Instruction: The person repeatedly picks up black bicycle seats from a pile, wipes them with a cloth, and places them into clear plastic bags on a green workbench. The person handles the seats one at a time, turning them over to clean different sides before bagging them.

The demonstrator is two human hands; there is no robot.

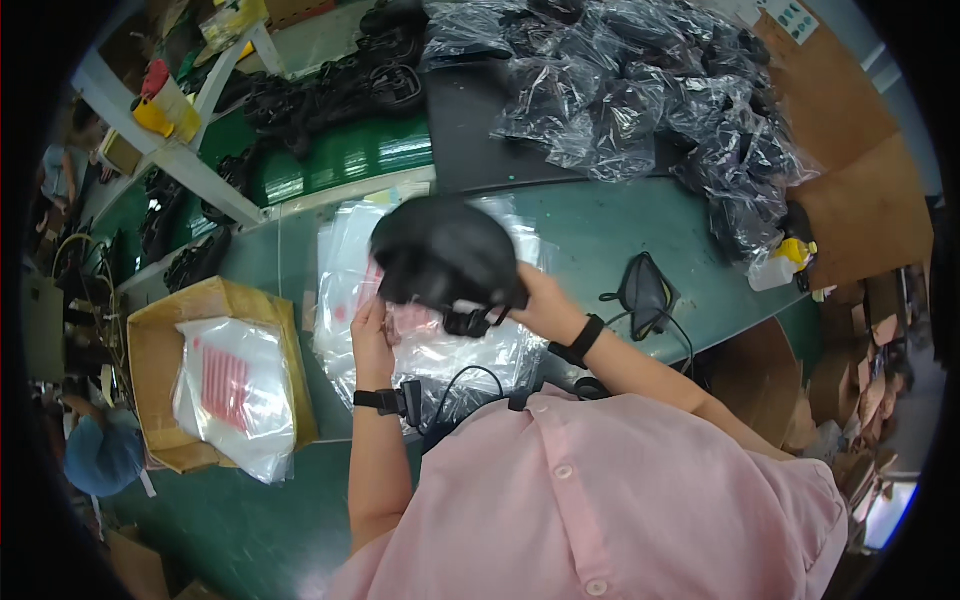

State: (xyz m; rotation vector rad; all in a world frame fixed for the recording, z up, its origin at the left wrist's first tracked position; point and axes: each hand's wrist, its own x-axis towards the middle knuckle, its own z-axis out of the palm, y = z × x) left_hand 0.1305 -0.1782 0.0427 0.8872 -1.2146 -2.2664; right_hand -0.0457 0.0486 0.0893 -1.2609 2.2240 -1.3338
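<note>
A rounded black helmet-like item (445,245) with a strap buckle at its lower edge is held up over a stack of clear plastic bags (340,290) with pink-red printing. My right hand (548,305) grips its right edge, the fingertips hidden behind it. At its lower left edge my left hand (371,325) is closed, with the fingers partly behind the rim. The item is slightly blurred. Both my wrists wear black bands.
On the left stands a cardboard box (280,330) holding more printed bags. Several black items in clear plastic (620,110) are piled at the back right. Black strapped items (320,100) lie on the green conveyor. A black pouch (648,295) with cords rests to the right.
</note>
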